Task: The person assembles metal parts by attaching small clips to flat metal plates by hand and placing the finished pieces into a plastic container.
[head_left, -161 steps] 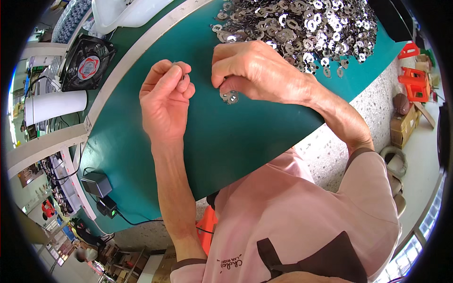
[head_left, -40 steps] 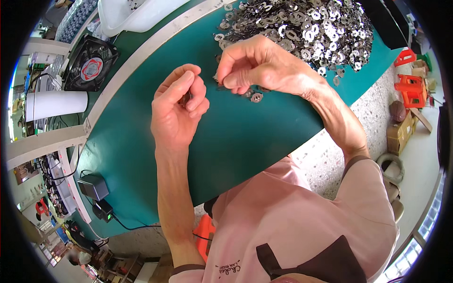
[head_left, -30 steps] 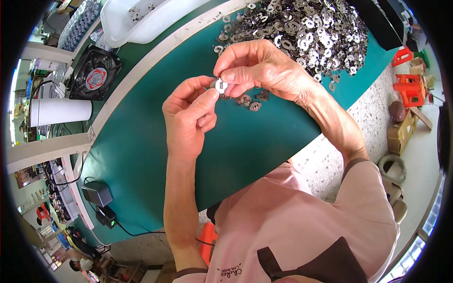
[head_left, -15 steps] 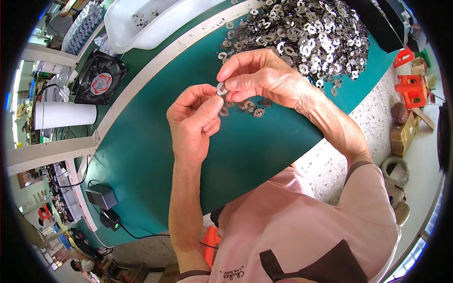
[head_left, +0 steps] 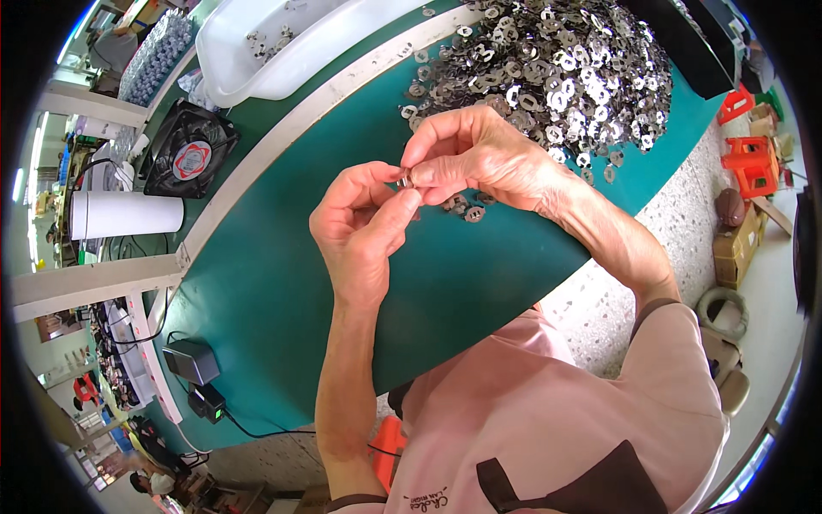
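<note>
Over the green tabletop (head_left: 282, 283), both my hands meet at a small shiny metal piece (head_left: 404, 182). My left hand (head_left: 360, 223) pinches it from below between thumb and forefinger. Thumb and fingertips of my right hand (head_left: 467, 163) close on it from the other side. The fingers cover most of the piece, so its exact shape is hard to make out. Just beyond my fingers lie several loose ring-shaped metal pieces (head_left: 473, 214) on the table. A large heap of similar flat metal pieces (head_left: 548, 77) spreads at the far right.
A white plastic tray (head_left: 257, 73) with a few pieces stands behind the pale wooden rail (head_left: 282, 128). To the left are a black fan (head_left: 188, 150), a white cylinder (head_left: 128, 214) and a dark adapter box (head_left: 191, 361) with cables. A black bin (head_left: 693, 43) sits at the far right.
The metal piece has been turned between my fingertips, from showing its round face to a narrower side. My fingers have closed further over it. The whole view has shifted slightly.
</note>
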`<state>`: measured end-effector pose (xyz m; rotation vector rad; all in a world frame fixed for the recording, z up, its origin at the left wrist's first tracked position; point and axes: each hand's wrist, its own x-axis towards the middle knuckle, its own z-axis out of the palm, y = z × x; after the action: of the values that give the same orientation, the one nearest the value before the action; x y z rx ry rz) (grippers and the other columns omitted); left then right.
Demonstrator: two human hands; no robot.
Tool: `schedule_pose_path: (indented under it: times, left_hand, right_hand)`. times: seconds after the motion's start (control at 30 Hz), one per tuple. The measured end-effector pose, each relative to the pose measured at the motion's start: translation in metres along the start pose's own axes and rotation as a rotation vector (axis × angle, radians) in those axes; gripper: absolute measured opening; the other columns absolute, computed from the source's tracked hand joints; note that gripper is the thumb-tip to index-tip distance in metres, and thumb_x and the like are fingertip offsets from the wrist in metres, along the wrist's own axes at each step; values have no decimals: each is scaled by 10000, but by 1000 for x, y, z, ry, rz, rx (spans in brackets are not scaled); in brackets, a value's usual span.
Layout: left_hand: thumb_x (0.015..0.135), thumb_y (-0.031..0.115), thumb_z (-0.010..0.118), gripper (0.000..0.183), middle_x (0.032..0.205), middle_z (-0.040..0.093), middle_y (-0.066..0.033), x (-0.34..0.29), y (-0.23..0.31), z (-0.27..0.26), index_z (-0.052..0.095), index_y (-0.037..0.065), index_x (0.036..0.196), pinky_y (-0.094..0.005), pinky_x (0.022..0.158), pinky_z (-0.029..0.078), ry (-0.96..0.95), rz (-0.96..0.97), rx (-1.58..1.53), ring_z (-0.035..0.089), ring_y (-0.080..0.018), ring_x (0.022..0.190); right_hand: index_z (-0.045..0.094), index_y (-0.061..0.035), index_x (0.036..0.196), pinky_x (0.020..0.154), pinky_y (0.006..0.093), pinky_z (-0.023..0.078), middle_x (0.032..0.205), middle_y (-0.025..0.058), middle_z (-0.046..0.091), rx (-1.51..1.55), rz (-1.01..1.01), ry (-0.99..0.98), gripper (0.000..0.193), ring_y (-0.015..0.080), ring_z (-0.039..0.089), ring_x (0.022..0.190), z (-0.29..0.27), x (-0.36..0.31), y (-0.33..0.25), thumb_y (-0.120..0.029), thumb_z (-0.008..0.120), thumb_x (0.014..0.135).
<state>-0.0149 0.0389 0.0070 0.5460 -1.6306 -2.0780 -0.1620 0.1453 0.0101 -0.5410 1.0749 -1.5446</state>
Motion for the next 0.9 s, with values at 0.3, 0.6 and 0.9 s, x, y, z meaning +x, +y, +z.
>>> schedule_pose_path:
  times: [0.3, 0.6, 0.9]
  left_hand:
    - [873, 96, 525, 121, 678, 470, -13, 8, 6, -18, 571, -13, 900, -214, 465, 266, 45, -200, -358, 346, -63, 522]
    - [885, 166, 498, 190, 735, 384, -32, 10, 4, -25, 408, 45, 770, -231, 521, 282, -97, -227, -531, 336, -97, 605]
    - [870, 42, 508, 129, 775, 556, -67, 12, 1, -28, 588, -14, 955, -217, 479, 297, 4, -259, -555, 372, -73, 536]
  right_hand:
    - [628, -8, 846, 599, 304, 500, 770, 59, 645, -497, -340, 22, 137, 162, 639, 706, 5, 4, 13, -27, 710, 738]
    - [633, -75, 836, 648, 367, 489, 862, 65, 566, -1379, -724, -18, 202, 266, 565, 819, 10, -1, 26, -71, 722, 655]
    - [583, -43, 766, 599, 325, 467, 726, 51, 588, -944, -521, 1, 124, 176, 592, 697, 7, -1, 18, 0, 687, 714]
